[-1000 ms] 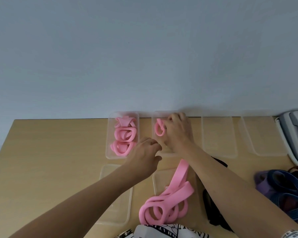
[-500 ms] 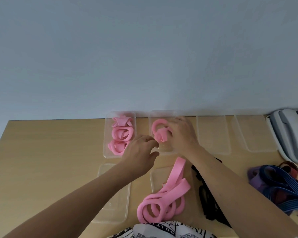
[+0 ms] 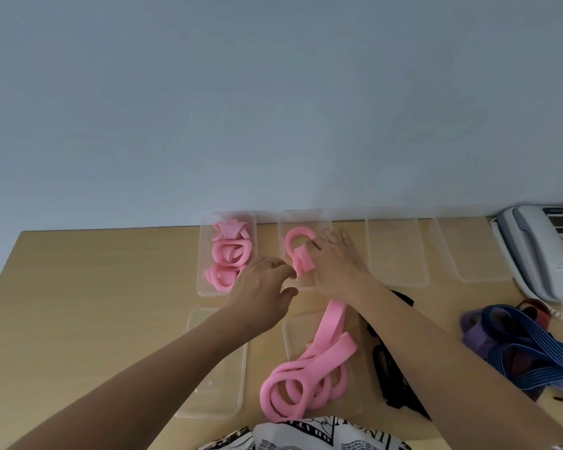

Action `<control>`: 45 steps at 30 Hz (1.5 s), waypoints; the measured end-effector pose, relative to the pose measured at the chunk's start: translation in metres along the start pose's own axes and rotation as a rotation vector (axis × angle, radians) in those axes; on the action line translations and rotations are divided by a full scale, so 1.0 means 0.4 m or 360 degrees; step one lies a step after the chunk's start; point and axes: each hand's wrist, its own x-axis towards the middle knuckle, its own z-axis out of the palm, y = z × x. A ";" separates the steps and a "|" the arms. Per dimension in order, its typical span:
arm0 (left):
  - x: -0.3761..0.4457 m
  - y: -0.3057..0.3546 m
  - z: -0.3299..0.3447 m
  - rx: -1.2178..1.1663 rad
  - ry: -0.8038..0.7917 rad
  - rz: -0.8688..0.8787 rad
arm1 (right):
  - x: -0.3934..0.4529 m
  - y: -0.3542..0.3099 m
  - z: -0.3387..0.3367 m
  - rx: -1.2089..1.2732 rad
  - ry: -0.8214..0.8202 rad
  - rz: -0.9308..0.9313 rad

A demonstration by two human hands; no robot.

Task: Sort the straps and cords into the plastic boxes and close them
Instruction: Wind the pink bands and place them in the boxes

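Both hands at work over the second box, seen from the head camera. Left hand curled, fingertips pinching the near end of the pink strap at the box's near edge. Right hand spread flatter, fingers pressing the folded part of that strap down against the box floor.

Changed within the last second: strap no longer bunched under the right palm but uncovered, one loop now sprung open as a clear arc toward the wall. Meaning, as a judgement: strap lies inside the box but not yet compact, so likely more tucking before a lid goes on.

Left of the left hand: first box, full of coiled pink straps, uncovered. Right of the right hand: two more clear boxes against the wall, nothing visible in them. Under the forearms, nearer the body: two clear lids, or shallow trays, hard to tell which, one bearing a loose pile of pink straps unsorted. Beneath the right forearm: black straps, partly hidden. Further right: a tangle of blue and purple cords, and beyond it a telephone on the bench.

Task early on: one box filled, one being filled, none closed.
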 end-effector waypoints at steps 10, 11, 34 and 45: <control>0.090 -0.016 0.009 0.0194 -0.0093 -0.0050 | 0.052 0.018 0.016 -0.0048 0.0041 -0.0001; 0.101 -0.017 0.013 0.0217 -0.0117 -0.0044 | 0.055 0.021 0.017 -0.0022 0.0081 -0.0024; 0.131 -0.032 0.026 0.0082 -0.0185 -0.0152 | 0.113 0.034 0.000 0.0146 0.0219 0.0089; 0.120 -0.032 0.033 0.0021 -0.0156 -0.0191 | 0.128 0.033 -0.029 0.0110 0.0267 0.0094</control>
